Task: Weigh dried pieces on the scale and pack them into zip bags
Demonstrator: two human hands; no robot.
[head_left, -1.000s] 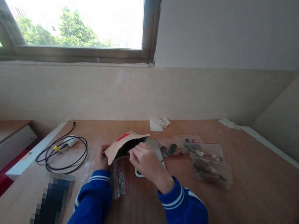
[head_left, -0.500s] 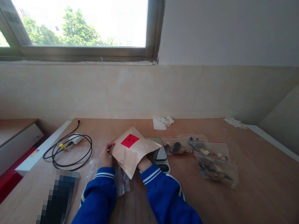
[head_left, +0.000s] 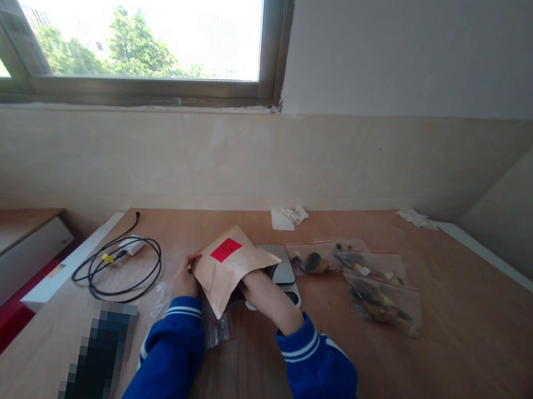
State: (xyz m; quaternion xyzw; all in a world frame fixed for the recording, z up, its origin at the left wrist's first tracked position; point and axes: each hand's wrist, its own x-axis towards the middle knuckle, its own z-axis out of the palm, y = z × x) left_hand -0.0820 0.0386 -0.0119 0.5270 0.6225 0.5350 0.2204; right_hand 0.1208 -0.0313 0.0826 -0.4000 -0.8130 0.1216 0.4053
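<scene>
Now our L hand (head_left: 183,278)'s curled onto the kraft paper bag (head_left: 218,277)'s edge, R hand (head_left: 265,296) partly inside it, opening/hold can't tell.

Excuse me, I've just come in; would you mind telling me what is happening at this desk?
The left hand holds a brown paper bag with a red label, while the right hand reaches into its open mouth, fingers hidden. A scale sits partly behind the bag, with clear bags of dark pieces to the right.
</scene>
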